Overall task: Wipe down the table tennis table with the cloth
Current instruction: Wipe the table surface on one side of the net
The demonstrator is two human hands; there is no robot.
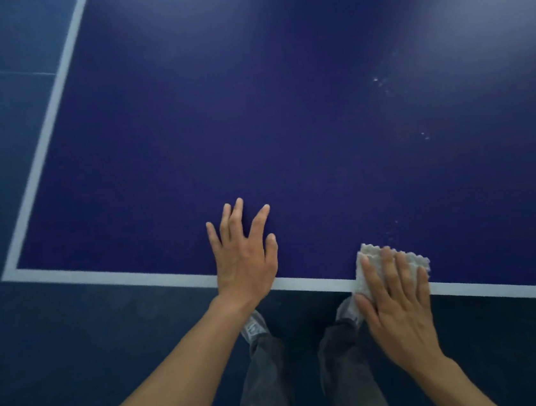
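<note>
The dark blue table tennis table (pixel 250 121) fills most of the view, with a white border line along its near and left edges. A small white cloth (pixel 374 255) lies folded on the near edge, right of centre. My right hand (pixel 395 302) presses flat on the cloth with straight fingers, covering most of it. My left hand (pixel 246 255) rests flat on the tabletop near the same edge, fingers spread, holding nothing.
Pale specks and smears (pixel 383 84) dot the right part of the tabletop. The table's near left corner (pixel 9 275) lies at the left. Below the edge are a dark blue floor (pixel 75 341), my dark trousers and light shoes (pixel 254 328).
</note>
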